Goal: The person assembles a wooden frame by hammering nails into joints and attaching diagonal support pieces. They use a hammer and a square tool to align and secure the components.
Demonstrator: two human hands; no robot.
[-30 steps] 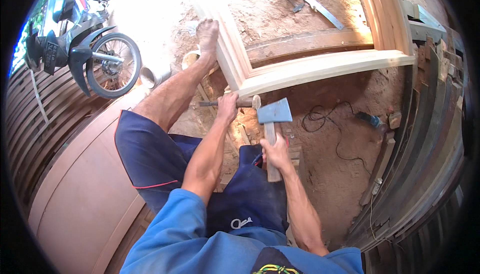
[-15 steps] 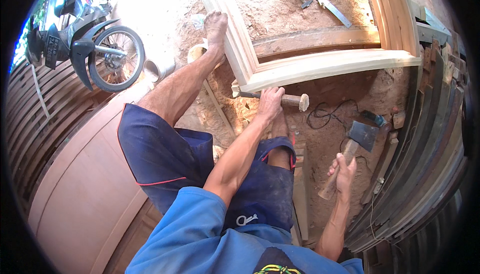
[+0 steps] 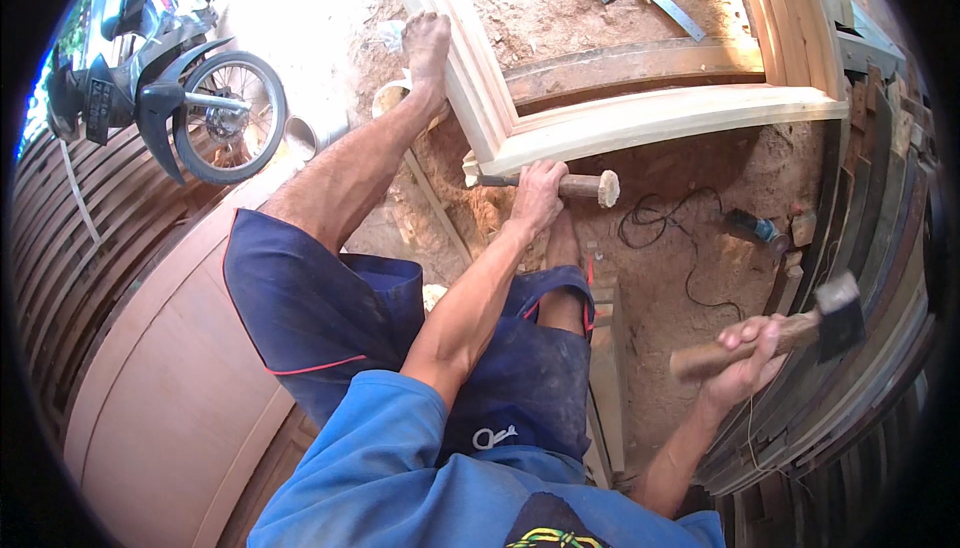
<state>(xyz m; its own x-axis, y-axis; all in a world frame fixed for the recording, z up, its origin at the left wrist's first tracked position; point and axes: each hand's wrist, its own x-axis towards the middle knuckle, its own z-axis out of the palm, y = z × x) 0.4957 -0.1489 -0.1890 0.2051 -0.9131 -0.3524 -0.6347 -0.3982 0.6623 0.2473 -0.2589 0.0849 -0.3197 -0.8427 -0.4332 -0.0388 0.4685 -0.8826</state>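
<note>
Fingers [image 3: 536, 188] of the left hand [image 3: 538, 198] are clamped round a chisel [image 3: 580, 186], which lies level with its wooden handle pointing right and its blade end against the corner of a pale wooden frame [image 3: 640, 118]. Out to the right, well apart from the chisel, the right hand [image 3: 745, 363] is closed round the wooden handle of a hatchet [image 3: 800, 326], its dark head raised near stacked curved boards [image 3: 880, 248]. A bare foot [image 3: 428, 46] rests against the frame's left rail. Below the frame, a black cable [image 3: 660, 223] lies on the dirt floor [image 3: 700, 278]. A motorbike [image 3: 160, 78] stands at upper left.
</note>
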